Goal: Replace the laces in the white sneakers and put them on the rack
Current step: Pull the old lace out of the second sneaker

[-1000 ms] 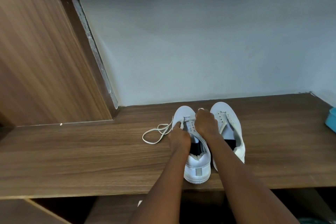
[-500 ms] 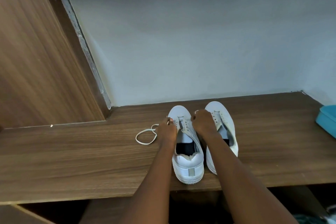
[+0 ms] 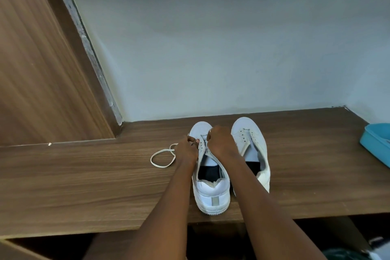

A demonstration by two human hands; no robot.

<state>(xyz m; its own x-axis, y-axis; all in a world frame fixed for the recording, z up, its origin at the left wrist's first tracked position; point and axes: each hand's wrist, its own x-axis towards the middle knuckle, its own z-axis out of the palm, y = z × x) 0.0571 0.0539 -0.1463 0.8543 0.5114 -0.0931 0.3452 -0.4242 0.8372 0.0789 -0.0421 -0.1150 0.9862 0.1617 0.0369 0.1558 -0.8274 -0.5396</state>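
Lace [image 3: 160,163]: thin, limp, light, so pinch near tip. Left hand [image 3: 186,150] pinches it by eyelets; slack loop on worktop [image 3: 84,186] just left of hand. Right hand [image 3: 220,142] grips sneaker [image 3: 211,194] upper, soft & light, directly beneath.

Shelf [image 3: 84,186]: open wood left of the lace loop [image 3: 161,159], and between right sneaker [image 3: 253,139] and blue tray [image 3: 375,143]. Wall [image 3: 211,48] closes the back, near both toes. Side panel [image 3: 31,69] blocks the rear left. Left sneaker [image 3: 211,192] stands just beside the right sneaker, with only a narrow gap.
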